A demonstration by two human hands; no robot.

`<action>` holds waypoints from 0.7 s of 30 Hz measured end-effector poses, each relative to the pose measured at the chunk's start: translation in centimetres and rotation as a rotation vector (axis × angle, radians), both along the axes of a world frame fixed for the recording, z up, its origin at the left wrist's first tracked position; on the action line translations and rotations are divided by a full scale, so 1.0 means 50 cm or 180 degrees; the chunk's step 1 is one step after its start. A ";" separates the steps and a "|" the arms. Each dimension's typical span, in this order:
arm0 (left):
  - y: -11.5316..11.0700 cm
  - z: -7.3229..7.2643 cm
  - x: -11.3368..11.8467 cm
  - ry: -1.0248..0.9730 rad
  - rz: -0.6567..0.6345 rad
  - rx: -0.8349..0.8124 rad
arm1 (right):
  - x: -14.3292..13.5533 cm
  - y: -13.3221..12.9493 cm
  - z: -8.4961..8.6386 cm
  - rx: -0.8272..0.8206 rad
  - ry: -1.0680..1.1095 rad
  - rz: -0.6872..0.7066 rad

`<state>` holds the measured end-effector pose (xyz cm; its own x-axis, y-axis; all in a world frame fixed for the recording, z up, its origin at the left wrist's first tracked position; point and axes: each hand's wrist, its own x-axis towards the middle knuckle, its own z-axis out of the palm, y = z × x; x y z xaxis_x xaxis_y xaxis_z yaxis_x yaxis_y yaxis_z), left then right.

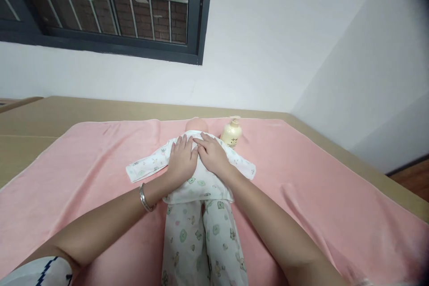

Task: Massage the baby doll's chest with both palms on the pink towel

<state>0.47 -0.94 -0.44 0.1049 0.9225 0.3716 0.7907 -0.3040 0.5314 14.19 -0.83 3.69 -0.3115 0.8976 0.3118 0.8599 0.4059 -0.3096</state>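
A baby doll [201, 192] in a white long-sleeved top and white trousers, printed with small green and brown figures, lies stretched out before me. Its smooth round head [197, 124] points away from me; I cannot tell whether it is face up or face down. My left hand [182, 156] rests flat on the upper left of the top, fingers extended. Beside it, my right hand [212, 153] lies flat on the upper right, the fingertips of both hands close together. Neither hand grasps anything. Just past the right sleeve stands a cream pump bottle [231, 132].
Under the doll spreads a pink blanket [100, 170], wrinkled in places, over a light wooden surface [40, 120]. A white wall [254, 53] rises behind it, with a dark-framed barred window [197, 22] at upper left. Another wall [385, 76] borders the right side.
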 end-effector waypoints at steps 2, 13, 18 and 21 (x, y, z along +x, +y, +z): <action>-0.011 -0.001 0.003 0.0203 0.0026 -0.0026 | -0.002 -0.001 -0.004 -0.0022 0.0030 -0.0170; 0.057 0.032 -0.019 0.0042 -0.0031 -0.0507 | -0.036 -0.043 -0.001 -0.0034 -0.0619 -0.0553; 0.037 0.013 -0.012 0.0124 0.0030 -0.0122 | -0.030 -0.040 0.005 -0.0055 -0.0454 -0.0286; 0.010 -0.002 0.000 0.0246 0.0050 0.0136 | -0.005 -0.007 0.007 -0.0236 -0.0212 -0.0360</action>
